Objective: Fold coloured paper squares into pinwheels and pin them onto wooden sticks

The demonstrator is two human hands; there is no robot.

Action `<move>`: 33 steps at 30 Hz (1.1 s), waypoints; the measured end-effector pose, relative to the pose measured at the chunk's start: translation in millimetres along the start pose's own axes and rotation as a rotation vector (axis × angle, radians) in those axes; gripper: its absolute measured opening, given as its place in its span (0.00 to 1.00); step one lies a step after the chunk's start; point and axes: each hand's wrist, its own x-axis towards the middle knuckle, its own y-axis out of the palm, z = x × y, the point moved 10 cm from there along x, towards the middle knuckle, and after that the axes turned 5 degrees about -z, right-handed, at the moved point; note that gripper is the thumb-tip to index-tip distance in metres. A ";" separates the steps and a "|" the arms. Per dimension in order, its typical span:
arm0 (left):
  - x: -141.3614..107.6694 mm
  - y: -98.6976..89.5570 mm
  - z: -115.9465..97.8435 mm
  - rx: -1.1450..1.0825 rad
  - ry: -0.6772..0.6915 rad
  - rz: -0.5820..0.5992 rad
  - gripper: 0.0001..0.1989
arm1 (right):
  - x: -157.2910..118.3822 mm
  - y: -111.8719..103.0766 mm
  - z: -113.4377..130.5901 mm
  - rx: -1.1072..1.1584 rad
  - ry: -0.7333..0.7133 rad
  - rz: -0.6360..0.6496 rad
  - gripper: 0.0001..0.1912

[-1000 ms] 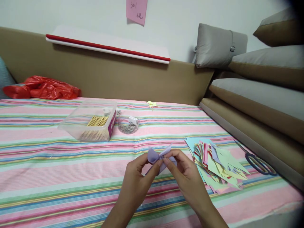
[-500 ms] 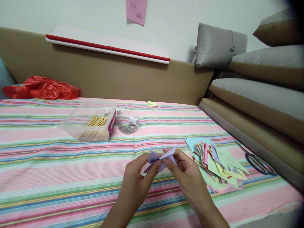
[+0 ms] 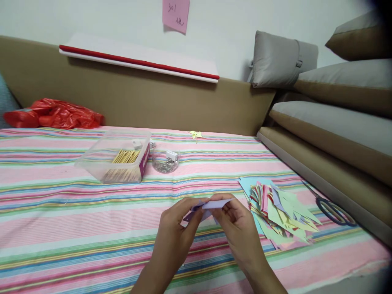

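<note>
A purple piece of paper (image 3: 214,204) with folded or bent flaps is held between both hands, above the striped cloth. My left hand (image 3: 180,224) pinches its left side between thumb and fingers. On the other side, my right hand (image 3: 237,222) grips the paper with the thumb beneath a flap and the fingers behind. The fingertips cover the middle of the paper. Right of my right hand lies a pile of coloured paper pieces (image 3: 284,216).
Scissors (image 3: 332,210) lie right of the pile. Further back are a clear box (image 3: 94,161) with wooden sticks, a round dish (image 3: 165,165) of small metal pieces, a yellow pinwheel (image 3: 196,134) and a red bag (image 3: 64,114). Cushions (image 3: 337,122) line the right side.
The purple paper's right flap has tipped down flatter, and its left flap has been pressed down under my left fingers. My fingertips have drawn closer together.
</note>
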 end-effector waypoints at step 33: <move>-0.5 -12.0 -22.3 0.211 0.306 -0.041 0.12 | -10.8 3.1 29.6 -0.311 -0.456 0.004 0.08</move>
